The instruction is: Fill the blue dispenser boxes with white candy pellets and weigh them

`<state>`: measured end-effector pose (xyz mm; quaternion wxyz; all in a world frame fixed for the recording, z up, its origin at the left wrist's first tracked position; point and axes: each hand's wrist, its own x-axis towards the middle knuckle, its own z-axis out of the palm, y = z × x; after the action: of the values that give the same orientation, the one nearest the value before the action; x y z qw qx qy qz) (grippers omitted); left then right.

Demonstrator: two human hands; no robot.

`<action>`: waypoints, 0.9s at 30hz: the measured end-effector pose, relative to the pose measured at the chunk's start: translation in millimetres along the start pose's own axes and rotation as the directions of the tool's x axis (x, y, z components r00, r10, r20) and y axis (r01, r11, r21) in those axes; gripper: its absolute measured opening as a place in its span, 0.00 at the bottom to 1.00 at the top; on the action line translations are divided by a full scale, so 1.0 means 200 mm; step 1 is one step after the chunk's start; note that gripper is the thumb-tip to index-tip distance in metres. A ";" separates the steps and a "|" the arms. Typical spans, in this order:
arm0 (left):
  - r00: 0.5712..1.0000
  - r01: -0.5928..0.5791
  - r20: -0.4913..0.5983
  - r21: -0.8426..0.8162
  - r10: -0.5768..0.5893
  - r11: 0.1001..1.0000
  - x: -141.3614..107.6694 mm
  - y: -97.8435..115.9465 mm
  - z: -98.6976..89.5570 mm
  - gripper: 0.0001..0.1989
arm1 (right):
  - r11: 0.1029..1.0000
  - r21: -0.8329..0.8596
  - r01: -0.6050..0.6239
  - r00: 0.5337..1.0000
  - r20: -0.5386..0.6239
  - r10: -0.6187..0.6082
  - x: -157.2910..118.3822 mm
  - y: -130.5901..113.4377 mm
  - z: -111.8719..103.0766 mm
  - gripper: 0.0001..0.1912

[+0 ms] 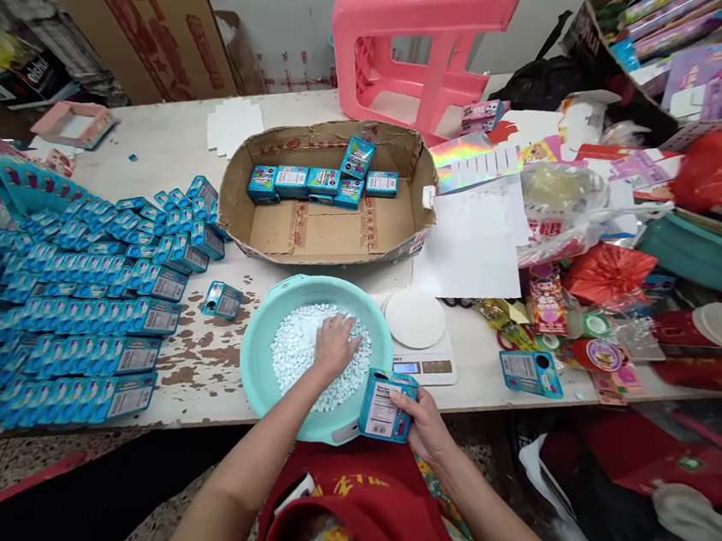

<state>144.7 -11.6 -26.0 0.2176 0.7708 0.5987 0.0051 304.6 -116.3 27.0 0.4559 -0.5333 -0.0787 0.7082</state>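
Currently the right grip (421, 423) is closed around a blue printed carton (379, 408), thumb on its label face, at the near-right rim of the mint-green basin (253, 361). The left grip (336, 348) is open, palm down with fingers spread on the small white tablets (292, 347) in the basin; whether it has any tablets beneath it, I cannot tell. The basin juts past the desk's (208, 383) front edge, so a hard push on that near rim could tip it and spill tablets. Squeezing the carton too firmly might crumple its walls. The digital scale (416, 320) sits just beside the basin, so a sideways nudge could disturb its reading.
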 end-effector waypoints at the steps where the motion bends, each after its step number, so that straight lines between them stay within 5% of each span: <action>1: 1.000 -0.026 0.013 -0.011 0.026 1.000 0.04 0.04 0.01 0.19 | 1.000 -0.002 0.002 1.000 0.001 -0.002 0.00 0.00 0.00 0.19; 4: 0.973 -0.180 0.144 -0.023 0.181 0.983 0.02 0.07 0.04 0.15 | 1.000 -0.028 0.000 1.000 -0.008 0.000 0.01 0.00 0.01 0.19; 8: 0.922 -0.305 0.235 -0.045 0.307 0.951 -0.22 -0.10 -0.03 0.14 | 0.999 -0.045 0.001 1.000 -0.008 -0.002 0.00 -0.01 0.00 0.19; 11: 0.988 0.006 0.153 0.054 -0.015 0.999 -0.32 -0.26 -0.10 0.20 | 1.000 -0.021 -0.013 1.000 0.008 0.014 0.00 0.00 -0.01 0.20; 13: 0.953 0.247 0.152 0.116 -0.263 0.962 -0.34 -0.29 -0.11 0.27 | 1.000 -0.010 -0.027 1.000 0.008 0.027 0.00 0.01 -0.01 0.20; 15: 0.897 0.357 0.231 0.121 -0.376 0.926 -0.34 -0.25 -0.08 0.34 | 1.000 -0.012 -0.027 1.000 0.013 0.028 0.00 0.03 -0.01 0.20; 18: 0.876 0.375 0.315 0.035 -0.366 0.926 -0.34 -0.08 -0.01 0.35 | 1.000 -0.021 0.006 0.999 0.040 -0.005 0.00 0.06 -0.01 0.19; 23: 0.907 0.335 0.350 -0.266 -0.233 0.904 -0.30 0.11 0.05 0.19 | 0.998 -0.030 0.063 0.997 0.048 -0.061 -0.02 0.08 0.00 0.18; 25: 0.907 0.387 0.342 -0.446 -0.246 0.807 -0.27 0.10 0.05 0.14 | 0.995 -0.055 0.084 0.995 0.051 -0.082 -0.04 0.05 0.02 0.18; 27: 0.881 0.473 0.375 -0.704 -0.289 0.530 -0.25 0.06 0.05 0.10 | 0.984 -0.104 0.146 0.989 0.053 -0.141 -0.06 0.00 0.03 0.19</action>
<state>144.3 -64.3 -18.3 0.5870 0.4444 0.6635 0.1334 299.8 -122.7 38.6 0.4746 -0.5337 -0.1652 0.6802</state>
